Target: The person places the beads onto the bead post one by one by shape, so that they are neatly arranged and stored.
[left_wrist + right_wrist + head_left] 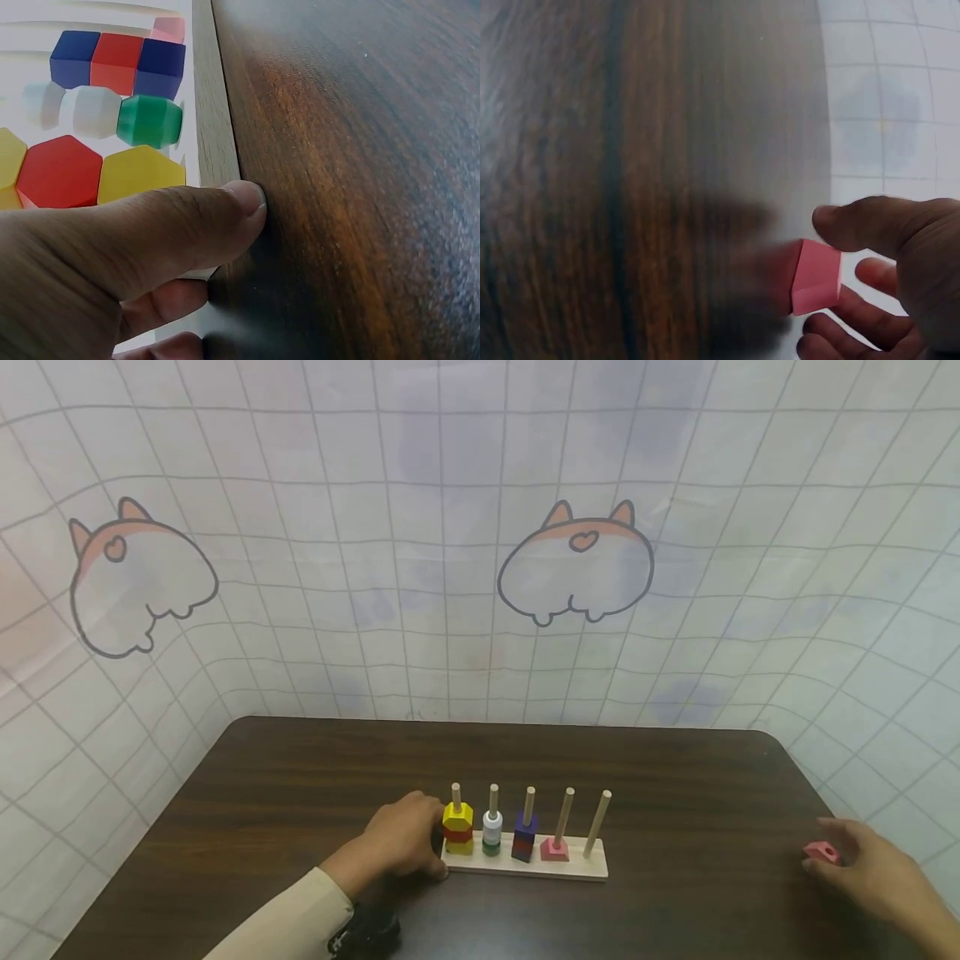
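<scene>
A wooden peg stacker (525, 865) lies on the table, its pegs standing in a row. From the left they carry yellow and red hexagonal blocks (458, 828), white and green rounded beads (491, 833), blue and red cubes (524, 837) and a pink block (555, 849); the rightmost peg is bare. My left hand (405, 835) grips the stacker's left end, its thumb (217, 214) along the front edge. Far to the right, my right hand (873, 868) holds a loose pink block (817, 277) with a hole, between thumb and fingers, close to the tabletop.
The dark wooden table (337, 760) has rounded back corners. A white gridded cloth (450, 685) with cartoon drawings hangs behind it and at both sides. A black device (367, 931) is at the left wrist, below a pale sleeve (288, 922).
</scene>
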The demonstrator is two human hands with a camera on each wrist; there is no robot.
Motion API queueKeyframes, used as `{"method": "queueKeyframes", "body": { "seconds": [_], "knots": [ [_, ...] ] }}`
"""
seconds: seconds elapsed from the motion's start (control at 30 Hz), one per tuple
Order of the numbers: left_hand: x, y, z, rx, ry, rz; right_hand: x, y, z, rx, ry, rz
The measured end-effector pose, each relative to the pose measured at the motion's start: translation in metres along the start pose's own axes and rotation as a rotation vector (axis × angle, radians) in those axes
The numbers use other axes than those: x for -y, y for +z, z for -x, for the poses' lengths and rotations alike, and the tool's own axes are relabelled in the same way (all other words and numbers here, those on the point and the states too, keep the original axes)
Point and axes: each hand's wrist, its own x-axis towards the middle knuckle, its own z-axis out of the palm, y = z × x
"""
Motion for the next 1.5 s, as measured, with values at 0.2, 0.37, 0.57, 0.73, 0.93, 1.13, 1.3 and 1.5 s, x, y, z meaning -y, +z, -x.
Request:
{"method": "queueKeyframes", "body": {
  "seconds": [0.2, 0.37, 0.57, 0.73, 0.93, 1.13, 1.3, 1.5],
  "knots": [
    [-0.002, -0.002, 0.000, 0.005, -0.008, -0.004, 0.000, 0.001, 0.000, -0.007, 0.008, 0.000],
    [-0.002, -0.003, 0.000, 0.003, -0.001, -0.007, 0.002, 0.001, 0.001, -0.017, 0.012, -0.005],
    [-0.003, -0.002, 0.000, 0.006, 0.005, -0.003, 0.011, 0.002, -0.001, -0.098, -0.044, -0.019],
    [-0.003, -0.002, -0.001, 0.004, 0.009, -0.001, 0.032, 0.000, -0.007, -0.115, -0.103, -0.038],
    [-0.002, -0.002, -0.001, 0.001, 0.007, -0.004, 0.067, -0.009, -0.014, -0.043, -0.141, -0.076],
    [0.001, 0.001, -0.002, 0.000, 0.001, -0.009, 0.104, -0.013, -0.017, -0.057, -0.196, -0.100],
    [0.002, 0.002, -0.003, 0.001, 0.005, -0.008, 0.128, -0.018, -0.021, -0.056, -0.233, -0.108],
    [0.000, 0.001, -0.003, 0.009, -0.002, -0.008, 0.153, -0.025, -0.021, -0.057, -0.259, -0.124]
  ]
}}
